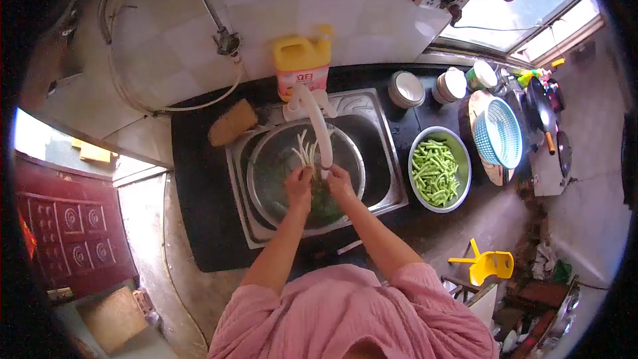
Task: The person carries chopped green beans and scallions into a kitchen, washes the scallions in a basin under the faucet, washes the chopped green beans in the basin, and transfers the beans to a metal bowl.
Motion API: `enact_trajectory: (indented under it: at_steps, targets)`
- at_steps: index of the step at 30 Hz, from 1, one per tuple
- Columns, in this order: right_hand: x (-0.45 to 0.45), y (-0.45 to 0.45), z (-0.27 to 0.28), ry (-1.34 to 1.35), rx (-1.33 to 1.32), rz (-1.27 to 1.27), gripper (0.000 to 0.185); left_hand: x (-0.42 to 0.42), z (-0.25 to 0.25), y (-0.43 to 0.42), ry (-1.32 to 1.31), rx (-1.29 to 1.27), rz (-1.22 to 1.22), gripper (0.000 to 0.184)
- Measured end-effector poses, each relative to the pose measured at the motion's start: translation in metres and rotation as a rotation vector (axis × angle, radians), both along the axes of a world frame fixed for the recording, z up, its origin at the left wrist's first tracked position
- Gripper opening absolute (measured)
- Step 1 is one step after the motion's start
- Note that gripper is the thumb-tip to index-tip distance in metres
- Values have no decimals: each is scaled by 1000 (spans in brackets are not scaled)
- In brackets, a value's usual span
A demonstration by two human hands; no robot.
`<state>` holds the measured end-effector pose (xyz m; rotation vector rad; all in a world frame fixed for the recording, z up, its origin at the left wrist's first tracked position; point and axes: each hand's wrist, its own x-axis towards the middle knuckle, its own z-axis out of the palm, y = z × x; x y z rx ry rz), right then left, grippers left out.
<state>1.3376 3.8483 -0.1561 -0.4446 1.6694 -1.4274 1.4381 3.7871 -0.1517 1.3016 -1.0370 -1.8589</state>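
Observation:
My left hand is closed around a bunch of scallions, their white root ends pointing up and fanned out. Just to the right, below the white faucet spout, my right hand has its fingers pinched together; what they hold, if anything, is too small to make out. Both hands are over a round metal basin standing in the steel sink. Dark green leaves lie in the basin, partly hidden by my forearms.
Right of the sink stands a bowl of cut green beans, with a blue colander beyond. A yellow detergent jug stands behind the faucet, a brown sponge-like block at left. Stacked bowls line the back; a yellow chair is lower right.

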Motion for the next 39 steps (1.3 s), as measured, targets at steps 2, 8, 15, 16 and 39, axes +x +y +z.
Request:
enact_trajectory:
  at_steps: [2,8,15,16,39]
  targets:
    - [9,-10,3,160,149,79,29,0,0,2,-126,-45,29,24]
    - [15,-14,38,48,172,164,26,10,8,2,-83,12,117,29]
    - [17,-22,14,-282,128,4,22,26,-12,12,-131,-254,11,23]
    - [18,-21,8,-252,84,31,23,26,-13,17,-280,-459,27,23]
    - [14,-4,17,-309,-36,80,26,23,16,17,-288,-298,-140,19]
